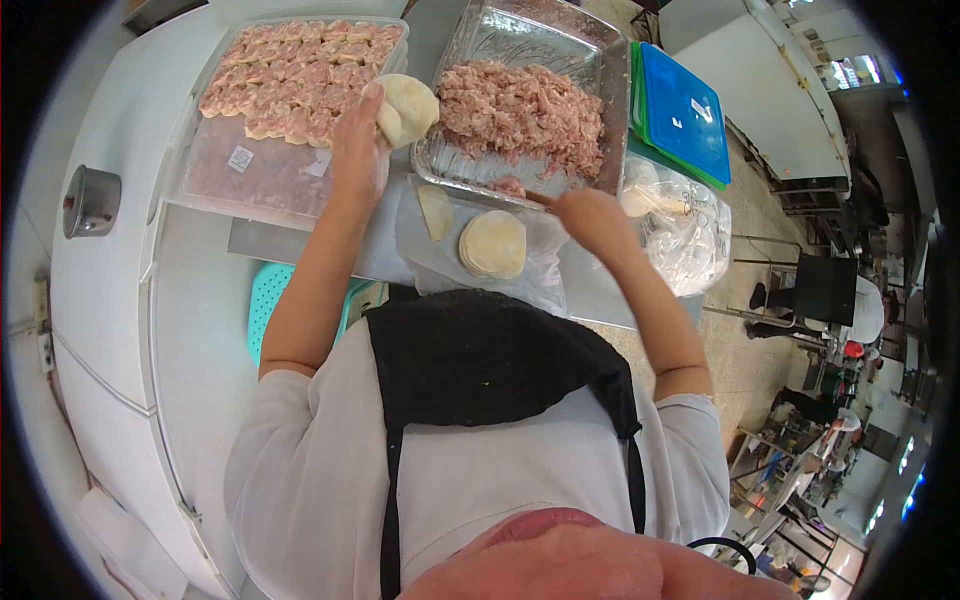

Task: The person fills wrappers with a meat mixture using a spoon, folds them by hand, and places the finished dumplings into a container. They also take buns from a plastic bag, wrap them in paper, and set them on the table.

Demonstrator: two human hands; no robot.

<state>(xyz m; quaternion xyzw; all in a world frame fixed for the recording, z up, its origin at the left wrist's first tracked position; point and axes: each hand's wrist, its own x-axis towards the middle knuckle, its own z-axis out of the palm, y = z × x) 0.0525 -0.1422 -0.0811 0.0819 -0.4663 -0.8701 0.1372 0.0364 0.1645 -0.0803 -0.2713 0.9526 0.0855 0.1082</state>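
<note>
Several round pale dough wrappers (408,110) rest in my left hand (360,145), above the right edge of a clear plastic container (250,190). Rows of meat-filled dumplings (300,75) fill the upper part of that container. My right hand (592,215) is closed on a thin wooden spatula (540,198), whose tip reaches into a metal tray (590,30) with a bit of meat at it. A large mound of ground meat (520,115) lies in the tray. Nearer my apron, a stack of round wrappers (493,244) sits on plastic sheet (548,270), beside a folded wrapper piece (435,212).
Blue and green lids (685,110) lie right of the tray, above a plastic bag of white items (685,235). A metal pot (92,202) stands at the far left. A turquoise basket (268,300) is below the table edge. Other people work at the far right.
</note>
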